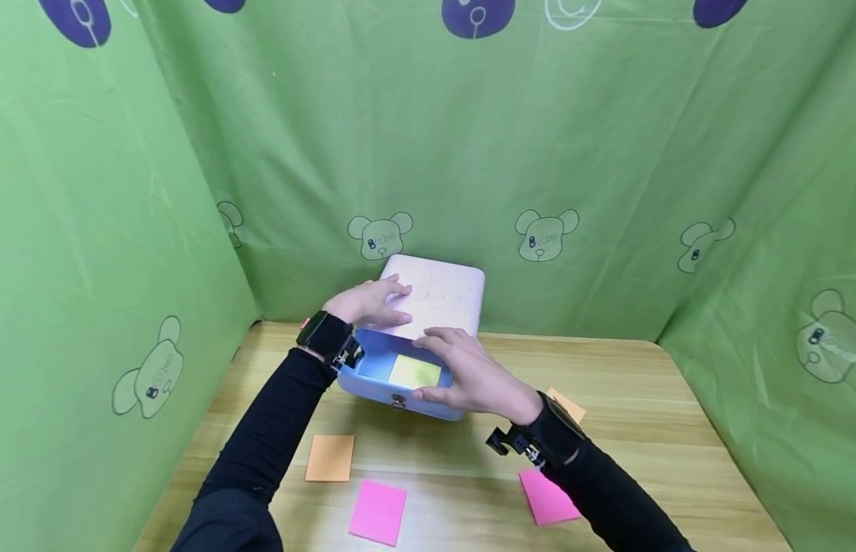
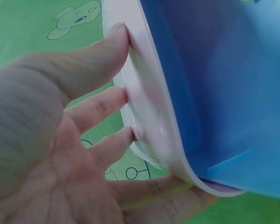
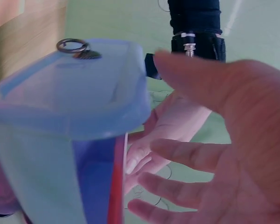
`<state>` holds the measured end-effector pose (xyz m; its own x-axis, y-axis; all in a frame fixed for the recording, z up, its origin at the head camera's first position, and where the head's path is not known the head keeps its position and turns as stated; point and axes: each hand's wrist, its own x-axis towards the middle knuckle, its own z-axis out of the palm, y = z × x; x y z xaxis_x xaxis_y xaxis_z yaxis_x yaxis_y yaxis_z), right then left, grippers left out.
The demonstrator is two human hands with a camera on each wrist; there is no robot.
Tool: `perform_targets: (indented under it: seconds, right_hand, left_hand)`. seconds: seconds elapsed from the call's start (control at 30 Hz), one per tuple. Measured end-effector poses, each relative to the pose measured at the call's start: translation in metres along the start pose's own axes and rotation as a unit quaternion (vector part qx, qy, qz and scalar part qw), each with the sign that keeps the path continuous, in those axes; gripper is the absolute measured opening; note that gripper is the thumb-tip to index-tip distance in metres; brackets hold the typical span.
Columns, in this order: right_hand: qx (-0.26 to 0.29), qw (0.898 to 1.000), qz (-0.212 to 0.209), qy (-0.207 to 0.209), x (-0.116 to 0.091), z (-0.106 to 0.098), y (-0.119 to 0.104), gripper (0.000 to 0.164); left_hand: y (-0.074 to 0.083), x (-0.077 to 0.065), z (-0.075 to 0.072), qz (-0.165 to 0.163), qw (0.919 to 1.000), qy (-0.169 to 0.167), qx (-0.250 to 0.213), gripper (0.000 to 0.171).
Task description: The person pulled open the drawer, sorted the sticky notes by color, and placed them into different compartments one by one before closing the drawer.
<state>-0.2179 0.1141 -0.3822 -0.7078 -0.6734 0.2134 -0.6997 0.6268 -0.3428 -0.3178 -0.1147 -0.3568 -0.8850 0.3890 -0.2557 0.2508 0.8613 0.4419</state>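
A light blue box [image 1: 373, 389] stands toward the back, with a key on a ring [image 3: 72, 45] at its front. Its whitish-pink lid [image 1: 445, 291] is tilted up at the rear, leaving the front part uncovered. Inside shows a yellow sticky note [image 1: 416, 372]. My left hand [image 1: 369, 301] lies at the lid's left side; thumb and fingertips touch its outer surface, and the lower fingers reach the lid's rim [image 2: 175, 121]. My right hand [image 1: 472, 372] is over the box's front right corner, fingers spread and holding nothing, thumb near the front wall.
An orange note [image 1: 329, 458] and a pink note [image 1: 377, 512] lie on the wooden table [image 1: 462, 491] at front left. Another orange note [image 1: 566, 405] and pink note [image 1: 548, 497] are partly covered by my right arm. Green curtains [image 1: 462, 169] enclose the back and sides.
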Motion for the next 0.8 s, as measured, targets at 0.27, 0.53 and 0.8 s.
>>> perform_targets:
  seconds: [0.27, 0.53, 0.8]
  right_hand:
    - [-0.004, 0.998, 0.044, -0.045, -0.0007, 0.0031, 0.0041, 0.092]
    - [-0.011, 0.993, 0.085, -0.077, 0.0015, 0.0035, 0.0046, 0.101]
    - [-0.021, 0.994, 0.086, -0.065, 0.0026, 0.0046, 0.0056, 0.089]
  left_hand:
    - [0.0006, -0.0006, 0.0004, -0.009, 0.9999, -0.006, -0.002, 0.068]
    - [0.0021, -0.0017, 0.0000, -0.012, 0.9999, -0.009, -0.002, 0.068]
    - [0.0013, -0.0008, 0.0015, -0.008, 0.9999, -0.007, -0.002, 0.067]
